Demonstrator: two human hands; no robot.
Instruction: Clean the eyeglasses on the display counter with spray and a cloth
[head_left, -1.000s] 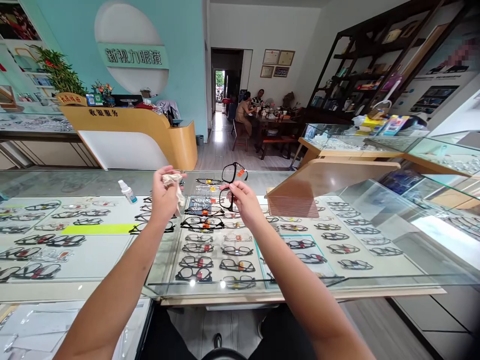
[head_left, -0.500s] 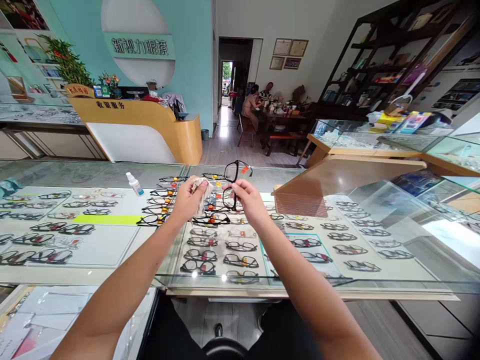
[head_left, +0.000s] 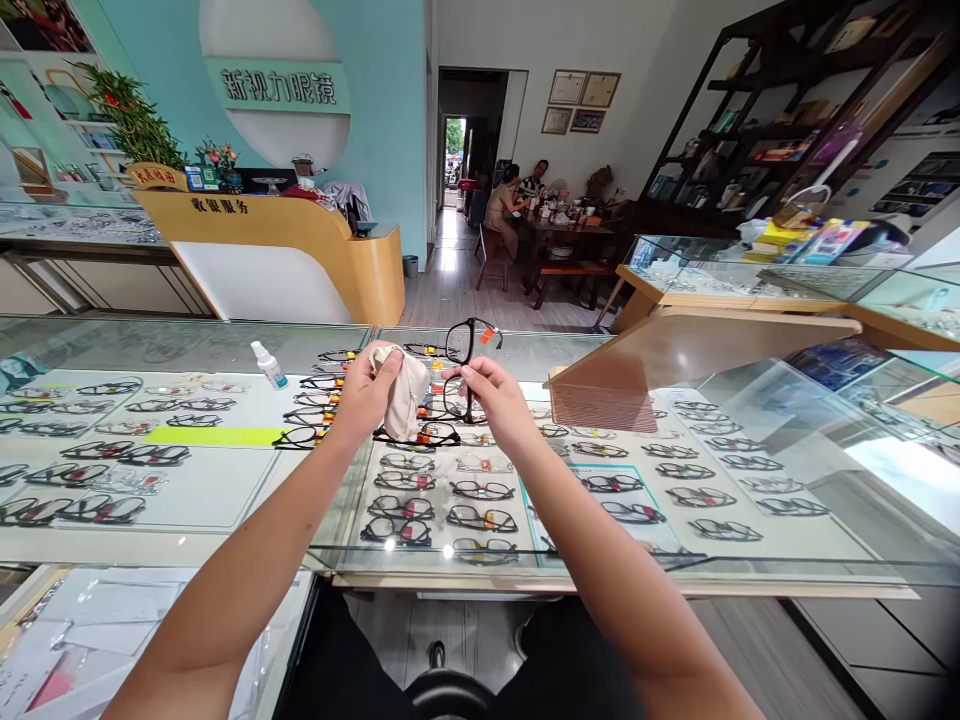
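A cream cloth (head_left: 407, 392) hangs from my left hand (head_left: 367, 392), its fingers closed on the upper part. Just to the right, my right hand (head_left: 491, 395) pinches a pair of black-framed eyeglasses (head_left: 471, 343) at the bridge. The frame is turned on its side, one lens above the other, with an orange tag near a temple arm. Cloth and eyeglasses are close together but look apart. Beneath both hands, several dark eyeglasses (head_left: 300, 437) with orange and yellow tags lie in rows on the glass counter (head_left: 337, 560).
A white spray bottle (head_left: 269, 366) stands on the counter to the left. More eyeglasses (head_left: 484, 518) are displayed under the glass. A brown ribbed tray (head_left: 600, 405) lies at the right. Two people (head_left: 504, 210) sit at a far table. Papers (head_left: 97, 630) fill an open drawer at lower left.
The cloth, bunched up earlier, now spreads and hangs lower from my left hand, which has shifted slightly left. My right hand and the eyeglasses have barely moved.
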